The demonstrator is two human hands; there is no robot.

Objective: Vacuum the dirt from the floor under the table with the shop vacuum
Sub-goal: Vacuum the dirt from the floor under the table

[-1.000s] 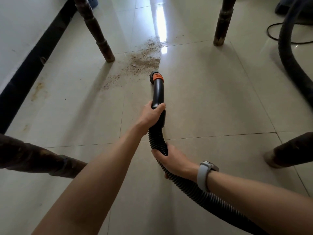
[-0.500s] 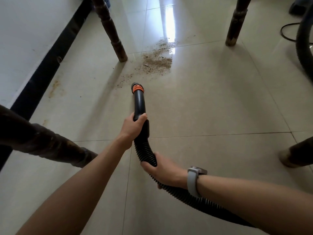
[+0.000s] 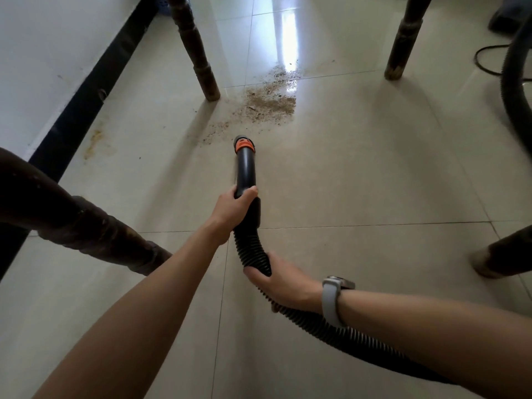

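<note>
A blue basket (image 3: 169, 7) with a perforated wall shows at the top edge behind a table leg; its contents cannot be seen.

The left hand (image 3: 230, 210) is wrapped around the base of the rigid black nozzle (image 3: 245, 171), a smooth tube with an orange collar (image 3: 244, 146) near its open tip. The right hand (image 3: 283, 282) grips the ribbed, flexible black hose (image 3: 252, 249) just behind, where it bends in a curve and then runs off under the right forearm. A pale grey watch strap (image 3: 331, 300) circles the right wrist.

The dirt (image 3: 267, 103) is a grainy, sandy-brown patch on the glossy cream floor tiles (image 3: 359, 168), lying between the two far table legs and nearer the left one (image 3: 198, 59). A thinner trail of specks runs from it toward the nozzle tip, which sits just short of it and apart from the main patch.

The table legs are dark, turned wood with worn, scuffed feet; the far right leg (image 3: 403, 44) stands well apart from the dirt. Another stretch of ribbed hose (image 3: 515, 82) and a thin black cable (image 3: 486, 59) lie at the right. A black skirting band (image 3: 86, 93) edges the white wall, with a rusty stain (image 3: 96, 139) on the tile beside it.
</note>
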